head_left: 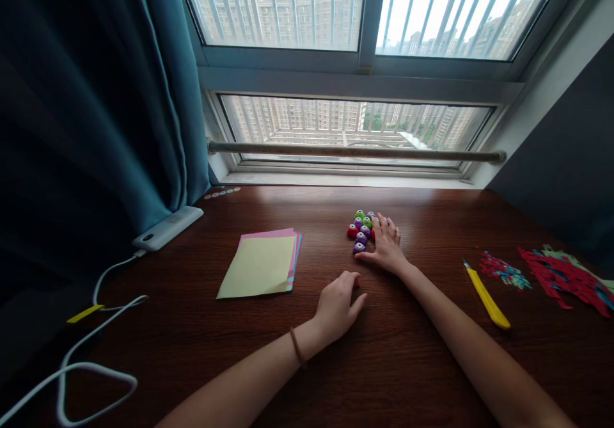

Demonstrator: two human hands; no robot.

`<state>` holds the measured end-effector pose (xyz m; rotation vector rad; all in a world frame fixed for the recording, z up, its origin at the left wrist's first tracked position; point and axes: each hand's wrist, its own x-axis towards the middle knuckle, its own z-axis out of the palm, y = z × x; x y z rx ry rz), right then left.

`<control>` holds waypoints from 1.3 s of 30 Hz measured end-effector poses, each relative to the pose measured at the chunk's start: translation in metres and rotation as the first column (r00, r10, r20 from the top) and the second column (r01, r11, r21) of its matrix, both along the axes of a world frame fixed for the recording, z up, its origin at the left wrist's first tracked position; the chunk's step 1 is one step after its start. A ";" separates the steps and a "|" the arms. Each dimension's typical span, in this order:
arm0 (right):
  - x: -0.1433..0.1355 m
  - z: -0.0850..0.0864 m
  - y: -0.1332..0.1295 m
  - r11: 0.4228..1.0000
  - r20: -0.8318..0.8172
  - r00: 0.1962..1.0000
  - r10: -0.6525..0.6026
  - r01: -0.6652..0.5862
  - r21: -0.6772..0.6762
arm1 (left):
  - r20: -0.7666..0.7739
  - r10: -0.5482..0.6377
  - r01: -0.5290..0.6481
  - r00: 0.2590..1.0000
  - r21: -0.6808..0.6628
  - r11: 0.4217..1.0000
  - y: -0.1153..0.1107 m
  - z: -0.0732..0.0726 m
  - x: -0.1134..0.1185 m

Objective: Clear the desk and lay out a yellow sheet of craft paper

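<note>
Covering the right side of the small coloured pieces (364,230), clustered on the desk (374,377): your right hand (386,245), fingers spread, the nearer; your left hand (338,306), half-curled, thumb apart, short of them; long axis unclear

Left hand (337,306): fingers curled, thumb apart from them | Right hand (385,247): farther forward, palm down, fingers spread, thumb out toward the left | Left forearm (244,377): slants in from lower left | Right forearm (470,341): extended from lower right
</note>
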<state>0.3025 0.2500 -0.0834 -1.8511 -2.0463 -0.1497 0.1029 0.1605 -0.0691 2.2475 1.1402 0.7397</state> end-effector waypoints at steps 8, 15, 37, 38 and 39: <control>-0.033 0.002 0.029 0.998 0.097 0.995 -0.022 0.016 0.057 | -0.002 -0.004 0.004 1.000 0.002 1.000 0.000 -0.001 0.001; -0.052 0.009 0.019 0.984 0.062 0.991 -0.116 0.107 0.143 | -0.004 -0.007 0.007 1.000 0.004 1.000 0.001 0.000 0.000; 0.161 0.000 -0.180 0.842 -0.046 0.843 -0.536 0.530 -0.103 | -0.014 -0.027 0.027 1.000 0.006 1.000 0.004 -0.004 0.000; 0.158 -0.003 -0.181 0.861 -0.071 0.859 -0.507 0.500 -0.092 | -0.016 -0.026 0.027 1.000 0.007 1.000 0.004 -0.004 -0.001; 0.154 -0.004 -0.182 0.875 -0.083 0.871 -0.484 0.479 -0.076 | -0.018 -0.027 0.027 0.999 0.008 1.000 0.004 -0.004 -0.001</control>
